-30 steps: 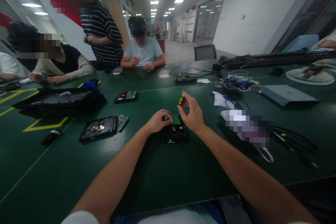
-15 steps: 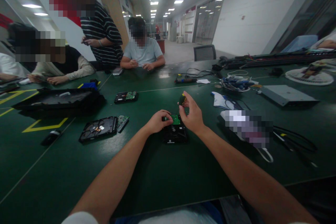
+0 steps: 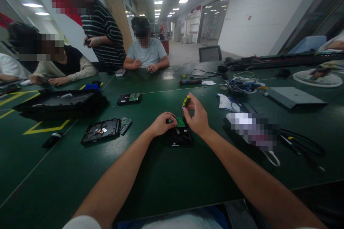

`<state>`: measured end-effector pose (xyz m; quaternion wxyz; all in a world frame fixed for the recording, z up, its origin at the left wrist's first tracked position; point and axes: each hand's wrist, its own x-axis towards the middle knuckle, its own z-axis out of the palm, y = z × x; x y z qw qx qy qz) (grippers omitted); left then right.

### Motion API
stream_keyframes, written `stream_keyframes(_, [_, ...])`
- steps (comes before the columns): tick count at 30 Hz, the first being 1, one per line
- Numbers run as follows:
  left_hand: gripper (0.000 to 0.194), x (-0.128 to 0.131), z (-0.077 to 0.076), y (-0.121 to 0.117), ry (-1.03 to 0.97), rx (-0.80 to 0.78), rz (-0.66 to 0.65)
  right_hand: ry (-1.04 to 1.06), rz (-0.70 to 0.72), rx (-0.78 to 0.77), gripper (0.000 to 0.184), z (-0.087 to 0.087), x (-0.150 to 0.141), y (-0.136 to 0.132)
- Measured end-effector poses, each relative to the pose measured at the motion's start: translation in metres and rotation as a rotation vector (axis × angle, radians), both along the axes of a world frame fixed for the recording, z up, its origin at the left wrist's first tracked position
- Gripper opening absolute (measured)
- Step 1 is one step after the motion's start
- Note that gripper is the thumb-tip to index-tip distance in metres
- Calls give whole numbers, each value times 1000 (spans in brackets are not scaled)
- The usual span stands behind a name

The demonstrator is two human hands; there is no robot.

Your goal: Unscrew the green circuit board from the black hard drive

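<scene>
A black hard drive (image 3: 178, 137) lies on the green table in front of me, its green circuit board (image 3: 180, 122) at the far end. My right hand (image 3: 197, 116) grips a screwdriver (image 3: 186, 101) by its yellow and black handle, held upright over the far side of the board; the tip is hard to make out. My left hand (image 3: 163, 123) is closed at the board's left edge, thumb and fingers pinched there. Whether it grips the hard drive or something small is hidden by the fingers.
To the left lie an opened hard drive (image 3: 100, 131), a loose circuit board (image 3: 125, 125), another hard drive (image 3: 129, 98) and a large black tray (image 3: 61, 102). On the right are a white pouch (image 3: 249, 130), cables (image 3: 303, 141) and a grey metal box (image 3: 295, 97). Several people sit or stand across the table.
The screwdriver handle has turned in my right hand, showing more of its yellow side. My left hand and the hard drive stay in place.
</scene>
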<state>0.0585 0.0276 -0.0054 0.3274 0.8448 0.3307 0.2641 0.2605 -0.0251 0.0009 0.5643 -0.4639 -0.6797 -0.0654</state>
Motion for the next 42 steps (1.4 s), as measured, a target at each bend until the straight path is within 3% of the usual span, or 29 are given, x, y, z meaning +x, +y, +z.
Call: stream_keyframes(42, [6,0,-2,1,-14,-16,8,-23,11,17,58,2,0,-1])
